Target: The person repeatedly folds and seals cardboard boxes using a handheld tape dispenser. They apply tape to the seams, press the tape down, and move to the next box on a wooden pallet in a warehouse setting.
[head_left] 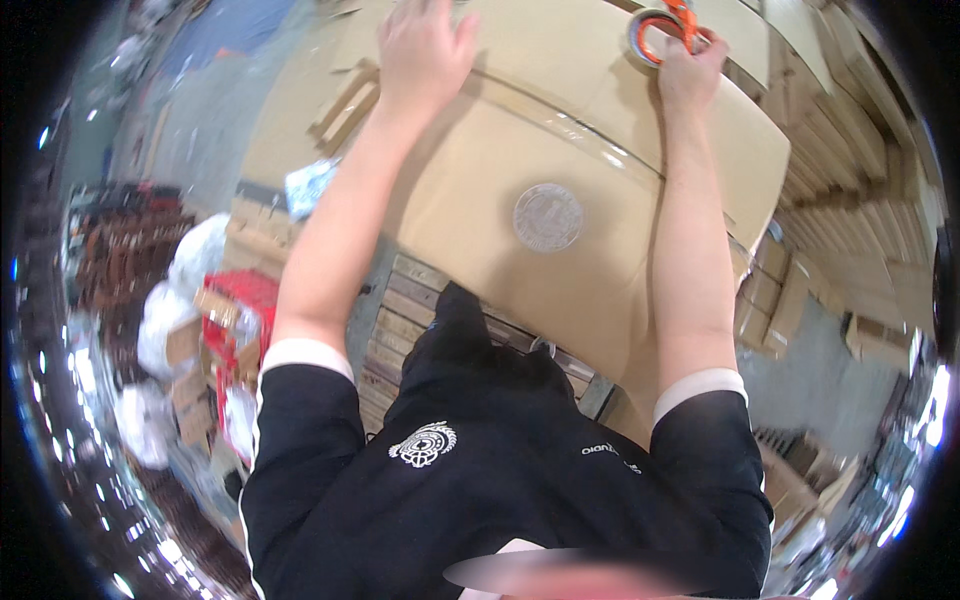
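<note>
Large brown carton [520, 170], round grey label [547, 217] at centre. Left hand [422, 50] spread flat on top; right hand [688, 70] pinching orange tape dispenser [662, 30] at far edge, apparently.

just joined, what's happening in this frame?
A person in a black shirt leans over a large cardboard box whose top flaps are closed. The left hand lies flat on the box top near the far edge. The right hand grips an orange tape dispenser at the far end of the seam, where a strip of clear tape already runs along the flaps. The box sits on a wooden pallet; flat cardboard stacks stand to the right.
</note>
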The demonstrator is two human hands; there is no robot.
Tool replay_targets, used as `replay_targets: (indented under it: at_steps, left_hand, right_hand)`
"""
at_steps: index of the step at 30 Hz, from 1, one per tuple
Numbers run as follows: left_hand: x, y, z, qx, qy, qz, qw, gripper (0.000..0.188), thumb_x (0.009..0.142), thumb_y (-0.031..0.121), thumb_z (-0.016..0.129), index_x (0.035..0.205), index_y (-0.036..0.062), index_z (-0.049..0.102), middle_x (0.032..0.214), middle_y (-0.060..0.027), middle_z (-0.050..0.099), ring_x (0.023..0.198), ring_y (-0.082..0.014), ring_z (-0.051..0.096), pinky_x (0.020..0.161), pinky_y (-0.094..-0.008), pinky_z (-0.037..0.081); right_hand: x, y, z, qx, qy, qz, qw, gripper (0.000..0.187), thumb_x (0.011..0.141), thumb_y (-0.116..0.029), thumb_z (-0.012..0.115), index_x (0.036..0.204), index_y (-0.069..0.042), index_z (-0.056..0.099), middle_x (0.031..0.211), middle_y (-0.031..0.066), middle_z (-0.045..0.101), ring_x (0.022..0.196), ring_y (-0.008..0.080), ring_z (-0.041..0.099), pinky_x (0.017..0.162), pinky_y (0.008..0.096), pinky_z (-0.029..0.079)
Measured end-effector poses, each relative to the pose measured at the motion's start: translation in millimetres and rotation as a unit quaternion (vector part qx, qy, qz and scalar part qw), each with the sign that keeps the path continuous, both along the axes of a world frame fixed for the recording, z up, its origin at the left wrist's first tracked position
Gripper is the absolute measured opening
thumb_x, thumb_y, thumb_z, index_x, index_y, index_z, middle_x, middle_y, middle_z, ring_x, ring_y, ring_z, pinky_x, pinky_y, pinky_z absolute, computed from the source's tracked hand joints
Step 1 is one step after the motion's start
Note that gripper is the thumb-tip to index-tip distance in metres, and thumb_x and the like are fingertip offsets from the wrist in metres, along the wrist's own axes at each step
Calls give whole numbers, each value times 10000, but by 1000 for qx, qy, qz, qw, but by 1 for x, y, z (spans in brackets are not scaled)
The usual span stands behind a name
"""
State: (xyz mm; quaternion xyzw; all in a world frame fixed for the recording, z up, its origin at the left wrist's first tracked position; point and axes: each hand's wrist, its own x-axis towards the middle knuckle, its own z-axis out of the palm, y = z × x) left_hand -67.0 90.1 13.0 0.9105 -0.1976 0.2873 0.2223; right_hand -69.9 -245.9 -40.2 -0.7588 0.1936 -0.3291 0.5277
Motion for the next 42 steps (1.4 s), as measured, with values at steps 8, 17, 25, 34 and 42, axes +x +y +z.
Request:
replay_targets:
  at_steps: [8, 17, 25, 34, 42]
  left_hand:
    - [136, -166, -24, 90, 240, -178, 950, 523, 1093, 428, 500, 1278, 2, 739, 1396, -262, 701, 1328, -436, 638, 1217, -581, 370]
    - [152, -169, -59, 93, 163, -174, 967, 482, 1073, 471, 511, 1121, 98, 813, 1209, -238, 774, 1213, -366, 711, 1143, -575, 431]
    - [165, -183, -62, 180, 250, -162, 938, 627, 1047, 660, 435, 1334, 224, 784, 1399, -111, 748, 1399, -289, 624, 1225, -522, 341]
    - [164, -192, -68, 207, 234, -145, 939, 582, 1111, 485, 345, 1389, 163, 742, 1461, -122, 712, 1402, -326, 619, 1219, -574, 324]
    - [154, -171, -58, 197, 237, -111, 945, 518, 1128, 404, 349, 1412, 170, 714, 1458, -128, 706, 1402, -342, 604, 1195, -562, 361]
  right_hand:
    - [-12, -13, -8, 140, -90, 5, 986, 363, 885, 21, 589, 1246, 11, 625, 1046, 117, 668, 840, 198, 660, 724, 320, 577]
    - [-60, 24, 42, -67, 234, 118, 963, 440, 852, -78, 707, 1259, 87, 686, 1067, 150, 750, 953, 231, 719, 853, 334, 591]
    - [-319, 235, 19, -264, 75, -240, 931, 647, 940, -231, 812, 1477, 10, 541, 1514, 257, 576, 1367, 416, 559, 1184, 500, 432]
    - [-395, 359, -27, -267, 97, -494, 822, 574, 1057, -497, 633, 1366, -15, 590, 1382, 205, 629, 1294, 376, 589, 1135, 513, 444]
    - [-312, 269, -34, -352, 82, -323, 875, 334, 943, -265, 698, 1181, -31, 720, 1144, 134, 740, 1075, 348, 639, 975, 464, 430]
